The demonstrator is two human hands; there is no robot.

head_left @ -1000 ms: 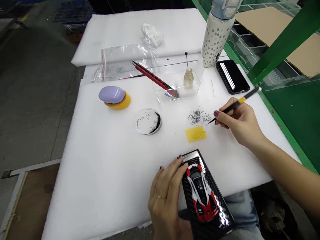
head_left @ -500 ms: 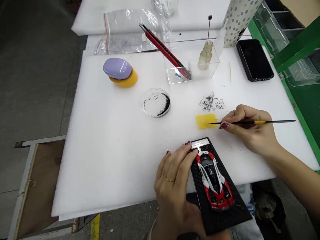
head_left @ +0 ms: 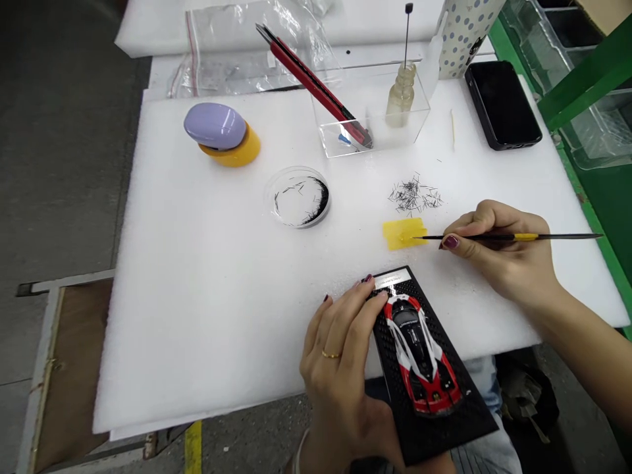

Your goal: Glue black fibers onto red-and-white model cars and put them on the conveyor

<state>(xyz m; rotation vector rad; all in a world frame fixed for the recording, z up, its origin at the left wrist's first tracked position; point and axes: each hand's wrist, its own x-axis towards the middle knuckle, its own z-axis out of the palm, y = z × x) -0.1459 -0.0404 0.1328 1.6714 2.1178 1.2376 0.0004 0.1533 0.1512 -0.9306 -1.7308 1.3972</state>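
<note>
A red, white and black model car sits on a black textured base at the near edge of the white foam pad. My left hand grips the left side of that base, fingertips by the car's nose. My right hand pinches thin black tweezers with a yellow band, held level. Their tip rests at the right edge of a small yellow pad. A scatter of tiny black slivers lies just beyond the pad.
A round clear dish with black slivers sits mid-pad. Farther back are a lilac-and-yellow case, a clear box holding a red utility knife and a small bottle, a black phone, a dotted bottle and a plastic bag.
My right hand swung the tweezers from the sliver pile down to the yellow pad and now holds them level. The view tilted down and closer; my left hand stayed on the base.
</note>
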